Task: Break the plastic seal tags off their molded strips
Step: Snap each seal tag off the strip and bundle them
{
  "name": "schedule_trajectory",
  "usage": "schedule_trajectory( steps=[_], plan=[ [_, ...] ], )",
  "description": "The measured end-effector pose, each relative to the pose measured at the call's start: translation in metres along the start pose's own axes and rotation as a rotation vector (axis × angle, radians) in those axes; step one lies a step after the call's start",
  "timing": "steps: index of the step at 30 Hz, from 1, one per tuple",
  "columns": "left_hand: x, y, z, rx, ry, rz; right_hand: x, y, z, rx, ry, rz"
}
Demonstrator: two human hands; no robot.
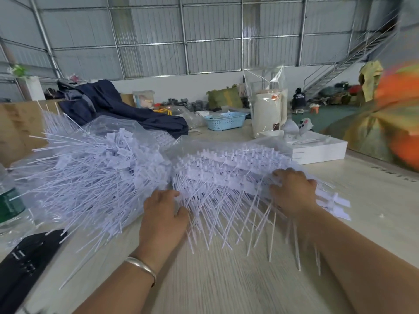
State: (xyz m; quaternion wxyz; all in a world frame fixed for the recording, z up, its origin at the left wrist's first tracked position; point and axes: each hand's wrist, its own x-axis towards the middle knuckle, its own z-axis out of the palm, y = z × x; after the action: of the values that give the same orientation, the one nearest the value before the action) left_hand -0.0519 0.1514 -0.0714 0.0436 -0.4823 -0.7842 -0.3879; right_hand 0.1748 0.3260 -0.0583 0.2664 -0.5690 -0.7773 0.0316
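Note:
A stack of white molded strips (pixel 229 175) with seal tags still joined lies in the middle of the table, thin tails pointing toward me. My left hand (pixel 164 216) grips the stack's left edge, fingers curled into the tails. My right hand (pixel 293 191) lies on top of the stack's right end with fingers curled down over the tags. To the left, a large heap of loose white tags (pixel 90 173) rests on a clear plastic bag.
A green-labelled water bottle (pixel 9 202) and a black object (pixel 25 264) sit at the near left. Farther back are a dark blue cloth (pixel 118 107), a blue basket (pixel 224 120), a white box (pixel 317 148) and a bagged white container (pixel 267 109). A person in orange (pixel 394 123) is at the right.

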Motion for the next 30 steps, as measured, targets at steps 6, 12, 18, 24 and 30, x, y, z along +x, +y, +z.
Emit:
schedule_trajectory(
  steps=[6, 12, 18, 24, 30],
  plan=[
    [0.000, 0.000, 0.001, 0.006, -0.016, -0.028, -0.004, 0.000, -0.018, 0.315, 0.244, -0.025],
    [0.005, -0.002, -0.002, -0.150, 0.046, -0.025, 0.001, 0.004, -0.031, 0.684, 0.066, -0.033],
    [0.001, 0.003, -0.004, -0.264, -0.087, 0.115, -0.001, 0.007, -0.061, 1.091, 0.049, 0.083],
    [-0.007, 0.017, -0.007, -0.775, -0.042, 0.005, -0.012, -0.004, -0.046, 0.889, -0.117, -0.133],
    [-0.002, 0.018, -0.014, -0.972, -0.003, -0.156, -0.015, -0.010, -0.029, 0.566, -0.193, -0.179]
  ],
)
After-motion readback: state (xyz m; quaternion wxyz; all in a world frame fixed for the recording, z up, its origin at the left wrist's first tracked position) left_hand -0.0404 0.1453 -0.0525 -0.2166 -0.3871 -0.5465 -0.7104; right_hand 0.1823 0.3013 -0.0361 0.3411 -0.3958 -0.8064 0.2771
